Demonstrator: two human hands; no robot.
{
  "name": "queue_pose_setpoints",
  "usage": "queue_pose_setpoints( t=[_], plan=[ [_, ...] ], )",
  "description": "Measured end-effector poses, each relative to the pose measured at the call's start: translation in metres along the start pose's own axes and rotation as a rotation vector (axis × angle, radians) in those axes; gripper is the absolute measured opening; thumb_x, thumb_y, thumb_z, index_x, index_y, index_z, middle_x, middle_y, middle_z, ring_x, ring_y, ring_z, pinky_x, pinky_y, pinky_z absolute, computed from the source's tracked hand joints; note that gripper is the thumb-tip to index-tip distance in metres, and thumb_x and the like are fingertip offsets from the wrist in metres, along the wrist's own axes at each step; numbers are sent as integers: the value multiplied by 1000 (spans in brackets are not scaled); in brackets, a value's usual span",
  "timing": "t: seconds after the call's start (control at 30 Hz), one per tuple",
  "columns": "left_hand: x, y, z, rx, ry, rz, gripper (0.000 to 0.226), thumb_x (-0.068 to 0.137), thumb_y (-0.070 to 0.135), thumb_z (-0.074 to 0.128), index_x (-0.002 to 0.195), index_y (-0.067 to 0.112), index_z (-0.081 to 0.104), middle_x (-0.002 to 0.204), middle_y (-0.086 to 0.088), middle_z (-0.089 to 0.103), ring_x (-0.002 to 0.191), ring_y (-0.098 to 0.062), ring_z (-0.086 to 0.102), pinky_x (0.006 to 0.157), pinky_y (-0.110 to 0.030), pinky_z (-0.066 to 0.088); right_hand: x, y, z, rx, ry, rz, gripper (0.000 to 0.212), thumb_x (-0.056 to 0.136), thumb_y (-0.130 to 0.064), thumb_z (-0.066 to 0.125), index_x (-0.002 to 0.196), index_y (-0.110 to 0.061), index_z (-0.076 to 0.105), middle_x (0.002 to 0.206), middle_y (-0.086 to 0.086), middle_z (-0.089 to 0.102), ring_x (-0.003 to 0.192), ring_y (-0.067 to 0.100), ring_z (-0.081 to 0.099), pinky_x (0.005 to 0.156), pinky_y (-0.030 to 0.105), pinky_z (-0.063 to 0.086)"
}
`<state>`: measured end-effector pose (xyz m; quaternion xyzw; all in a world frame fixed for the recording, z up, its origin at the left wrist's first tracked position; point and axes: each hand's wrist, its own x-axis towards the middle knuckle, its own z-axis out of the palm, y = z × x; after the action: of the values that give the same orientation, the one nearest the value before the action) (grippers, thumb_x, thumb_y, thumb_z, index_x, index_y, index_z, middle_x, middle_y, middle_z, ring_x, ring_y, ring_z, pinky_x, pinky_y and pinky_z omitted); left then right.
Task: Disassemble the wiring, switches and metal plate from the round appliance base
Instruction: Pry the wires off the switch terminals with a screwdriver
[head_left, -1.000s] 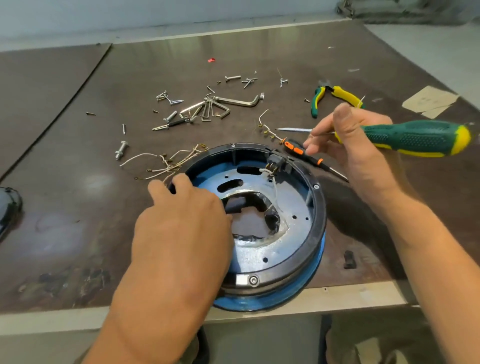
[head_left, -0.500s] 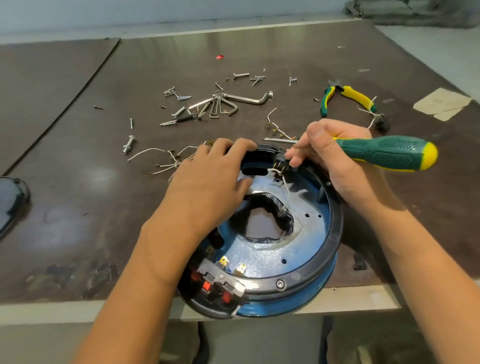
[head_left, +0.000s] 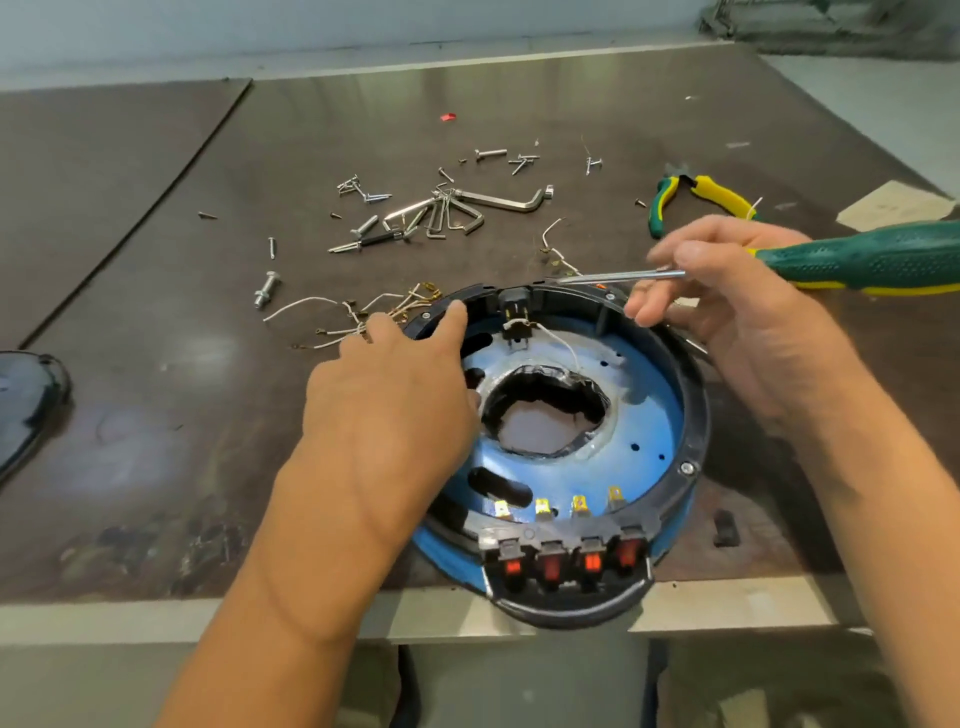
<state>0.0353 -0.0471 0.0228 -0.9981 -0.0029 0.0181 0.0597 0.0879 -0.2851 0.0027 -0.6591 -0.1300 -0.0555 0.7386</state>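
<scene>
The round appliance base (head_left: 691, 415), black rim over blue, sits at the table's near edge. Inside lies its metal plate (head_left: 639, 415) with a ragged central hole. A row of red switches (head_left: 571, 564) faces me on the near rim, brass terminals behind them. A black connector (head_left: 517, 317) with a thin white wire sits at the far rim. My left hand (head_left: 395, 395) grips the base's left rim, the fingers curled over it. My right hand (head_left: 727, 306) holds a green-and-yellow screwdriver (head_left: 857, 260), its shaft pointing left above the far rim.
Removed wires (head_left: 358, 317) lie left of the base. Loose screws, bolts and hex keys (head_left: 447, 210) are scattered behind it. Green-yellow pliers (head_left: 696, 195) lie at the back right beside a paper scrap (head_left: 893, 205). A dark object (head_left: 26, 395) sits at the left edge.
The base has turned, bringing the red switch row to the near side. My left hand shifted along the rim. My right hand lifted the screwdriver off the connector, its shaft now over the far rim.
</scene>
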Motion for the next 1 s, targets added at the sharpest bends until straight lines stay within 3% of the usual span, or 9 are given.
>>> queue_pose_setpoints(
  t=[0.1, 0.2, 0.37, 0.47, 0.6, 0.7, 0.8, 1.0],
  plan=[
    [12, 4, -7, -164, 89, 46, 52, 93, 53, 53, 138, 30, 39, 135, -11, 37, 120, -35, 44, 87, -46, 43, 2, 3, -2, -47, -4, 2, 18, 91, -18, 60, 74, -14, 63, 62, 10, 67, 70, 31, 67, 77, 40, 54],
    [28, 9, -9, -400, 152, 151, 35, 89, 41, 66, 118, 24, 57, 140, -5, 40, 124, -27, 45, 97, -45, 45, 2, 7, 4, -65, -24, -13, 25, 92, -20, 62, 68, -17, 61, 59, 9, 64, 65, 30, 62, 73, 34, 49],
    [45, 13, 0, -534, 214, 226, 1, 89, 23, 67, 89, 22, 67, 122, 4, 58, 104, -16, 58, 85, -29, 43, 2, 10, 17, -79, -50, -44, 28, 95, -17, 60, 69, -10, 60, 54, 3, 59, 61, 28, 59, 69, 25, 52],
    [47, 13, 2, -564, 222, 236, 4, 88, 20, 68, 90, 23, 69, 116, 6, 59, 101, -14, 58, 85, -29, 46, 1, 10, 16, -129, -67, -59, 29, 97, -18, 61, 73, -1, 59, 56, 6, 61, 64, 27, 63, 73, 26, 53],
    [46, 11, 1, -576, 203, 248, 7, 87, 19, 71, 93, 23, 71, 116, 6, 59, 99, -13, 58, 86, -28, 48, -1, 6, 15, -170, -109, -64, 30, 99, -22, 60, 72, -9, 60, 59, 6, 64, 67, 26, 66, 77, 25, 52],
    [43, 11, -2, -579, 177, 279, 8, 85, 22, 74, 93, 24, 73, 112, 6, 58, 99, -14, 58, 88, -30, 50, -4, 2, 13, -229, -155, -104, 37, 101, -27, 59, 72, -5, 58, 60, 6, 64, 69, 27, 67, 77, 28, 52],
    [42, 10, -4, -583, 160, 289, 11, 82, 27, 77, 93, 26, 73, 109, 3, 56, 97, -16, 58, 89, -34, 50, -7, -2, 14, -345, -199, -153, 38, 104, -27, 58, 70, -12, 61, 63, 7, 66, 68, 31, 66, 73, 33, 53],
    [43, 10, -5, -583, 157, 298, 12, 83, 27, 77, 95, 26, 75, 109, 3, 56, 98, -17, 58, 90, -39, 51, -11, -10, 17, -509, -219, -167, 38, 104, -30, 55, 73, -13, 68, 66, 2, 67, 67, 18, 66, 68, 26, 50]
  ],
)
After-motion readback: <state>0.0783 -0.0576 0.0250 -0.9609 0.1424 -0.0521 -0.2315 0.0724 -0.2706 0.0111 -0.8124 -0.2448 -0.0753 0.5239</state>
